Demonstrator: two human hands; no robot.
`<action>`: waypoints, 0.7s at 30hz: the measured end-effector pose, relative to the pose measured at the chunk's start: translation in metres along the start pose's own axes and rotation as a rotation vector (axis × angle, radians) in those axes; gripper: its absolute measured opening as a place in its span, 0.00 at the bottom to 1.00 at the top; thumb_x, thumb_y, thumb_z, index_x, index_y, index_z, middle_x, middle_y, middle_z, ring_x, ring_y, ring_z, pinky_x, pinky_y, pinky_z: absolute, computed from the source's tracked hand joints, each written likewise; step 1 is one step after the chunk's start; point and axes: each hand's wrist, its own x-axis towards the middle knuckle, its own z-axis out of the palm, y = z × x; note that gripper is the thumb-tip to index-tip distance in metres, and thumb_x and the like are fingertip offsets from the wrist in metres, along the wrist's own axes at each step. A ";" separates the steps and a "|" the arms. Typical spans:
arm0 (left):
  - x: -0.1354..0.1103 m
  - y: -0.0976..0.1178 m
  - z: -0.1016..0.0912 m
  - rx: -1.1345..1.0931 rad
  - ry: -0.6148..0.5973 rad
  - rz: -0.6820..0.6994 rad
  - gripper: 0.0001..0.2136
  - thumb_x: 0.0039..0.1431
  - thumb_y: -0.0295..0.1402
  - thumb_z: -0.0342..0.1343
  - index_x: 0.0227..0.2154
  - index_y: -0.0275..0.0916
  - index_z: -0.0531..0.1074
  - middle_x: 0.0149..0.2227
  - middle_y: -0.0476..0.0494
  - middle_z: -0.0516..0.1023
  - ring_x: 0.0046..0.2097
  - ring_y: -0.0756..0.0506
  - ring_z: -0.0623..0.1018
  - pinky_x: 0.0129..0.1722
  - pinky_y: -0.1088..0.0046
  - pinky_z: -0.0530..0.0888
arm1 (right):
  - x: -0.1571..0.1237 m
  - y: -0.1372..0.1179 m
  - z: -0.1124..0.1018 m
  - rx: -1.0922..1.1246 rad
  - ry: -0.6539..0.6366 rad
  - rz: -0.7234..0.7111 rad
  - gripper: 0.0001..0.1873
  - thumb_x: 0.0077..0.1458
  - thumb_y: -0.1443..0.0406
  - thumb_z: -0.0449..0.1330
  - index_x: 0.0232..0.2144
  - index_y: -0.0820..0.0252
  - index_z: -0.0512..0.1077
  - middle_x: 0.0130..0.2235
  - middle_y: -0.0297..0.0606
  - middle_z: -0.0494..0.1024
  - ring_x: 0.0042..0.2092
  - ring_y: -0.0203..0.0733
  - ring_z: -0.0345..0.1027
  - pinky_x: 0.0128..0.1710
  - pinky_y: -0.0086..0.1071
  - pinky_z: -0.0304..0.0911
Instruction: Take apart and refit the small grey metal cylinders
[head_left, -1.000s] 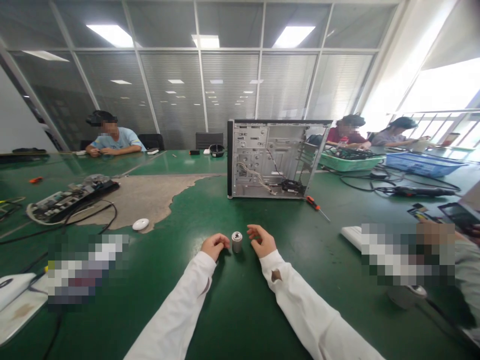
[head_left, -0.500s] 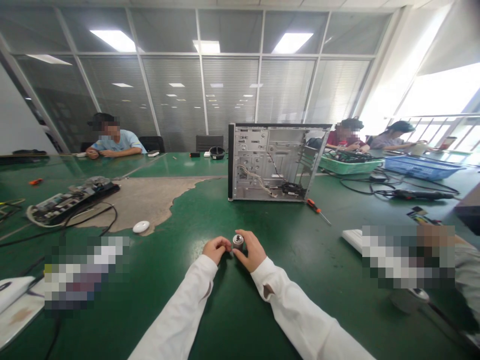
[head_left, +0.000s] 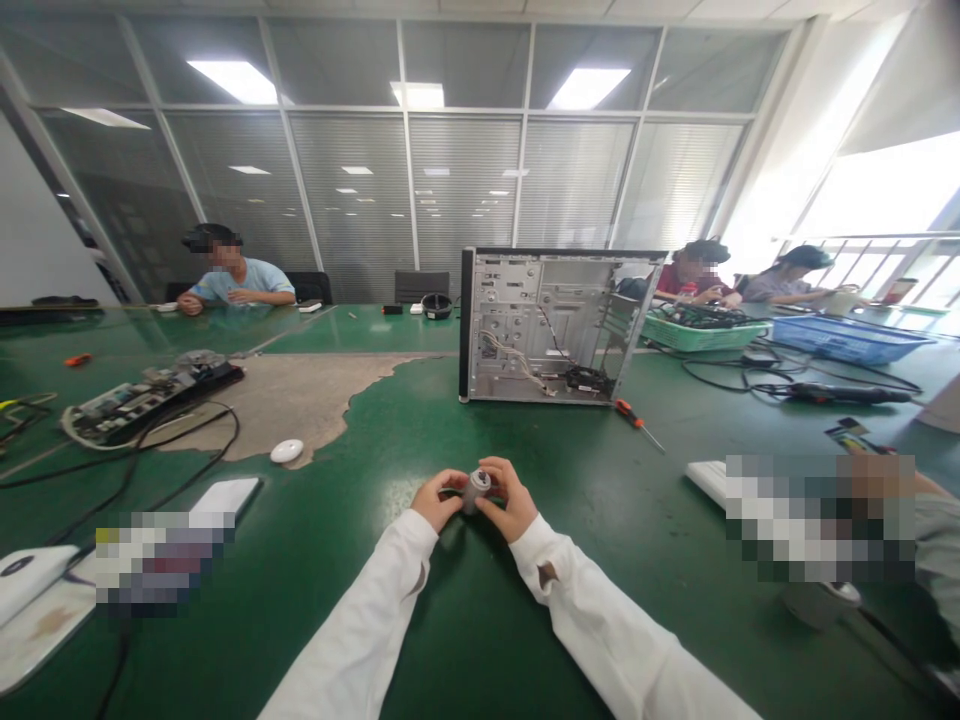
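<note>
A small grey metal cylinder (head_left: pixel 475 488) is tilted between both my hands just above the green table (head_left: pixel 465 620). My left hand (head_left: pixel 433 498) pinches its left side with curled fingers. My right hand (head_left: pixel 508 497) wraps round its right side, thumb on top. Both arms wear white sleeves. An open computer case (head_left: pixel 551 325) stands upright on the table beyond my hands.
An orange-handled screwdriver (head_left: pixel 636 421) lies right of the case. A circuit board with cables (head_left: pixel 142 392) and a white puck (head_left: pixel 286 451) lie at left, a white box (head_left: pixel 225 495) nearer. Baskets (head_left: pixel 844 337) and cables sit far right. Other people sit at the far side and at right.
The cylinder stood on the table between my open hands. Both hands have closed on it and lifted and tilted it.
</note>
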 end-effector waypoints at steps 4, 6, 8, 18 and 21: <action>0.002 -0.002 -0.001 -0.104 -0.068 0.010 0.12 0.37 0.23 0.51 0.30 0.34 0.68 0.32 0.44 0.73 0.37 0.46 0.71 0.40 0.69 0.65 | 0.003 0.008 -0.001 0.187 0.003 0.004 0.24 0.38 0.69 0.55 0.40 0.56 0.52 0.38 0.38 0.66 0.40 0.38 0.62 0.37 0.33 0.60; 0.002 -0.003 -0.001 -0.127 -0.094 0.021 0.12 0.39 0.27 0.53 0.32 0.34 0.67 0.34 0.42 0.73 0.38 0.45 0.71 0.40 0.68 0.65 | 0.004 0.009 -0.001 0.265 -0.006 -0.013 0.24 0.38 0.68 0.56 0.40 0.56 0.53 0.39 0.39 0.66 0.40 0.39 0.62 0.38 0.35 0.59; 0.002 -0.004 -0.002 -0.124 -0.121 0.037 0.14 0.40 0.31 0.54 0.34 0.33 0.66 0.36 0.40 0.72 0.39 0.45 0.70 0.40 0.67 0.65 | 0.004 0.009 -0.002 0.325 -0.006 -0.027 0.23 0.38 0.66 0.57 0.39 0.55 0.53 0.39 0.39 0.66 0.41 0.40 0.62 0.40 0.36 0.58; -0.002 -0.006 0.000 0.035 -0.132 0.081 0.20 0.42 0.33 0.55 0.41 0.32 0.60 0.34 0.39 0.72 0.36 0.46 0.71 0.33 0.71 0.66 | 0.001 0.006 -0.003 0.300 0.012 0.030 0.21 0.41 0.64 0.55 0.40 0.56 0.57 0.42 0.39 0.64 0.39 0.38 0.63 0.41 0.35 0.59; -0.003 -0.004 0.003 0.098 -0.083 0.098 0.19 0.42 0.31 0.54 0.40 0.33 0.61 0.34 0.39 0.72 0.37 0.46 0.71 0.30 0.73 0.65 | 0.002 0.006 -0.002 0.175 0.031 0.009 0.22 0.41 0.66 0.55 0.42 0.57 0.58 0.40 0.39 0.66 0.40 0.38 0.63 0.41 0.35 0.60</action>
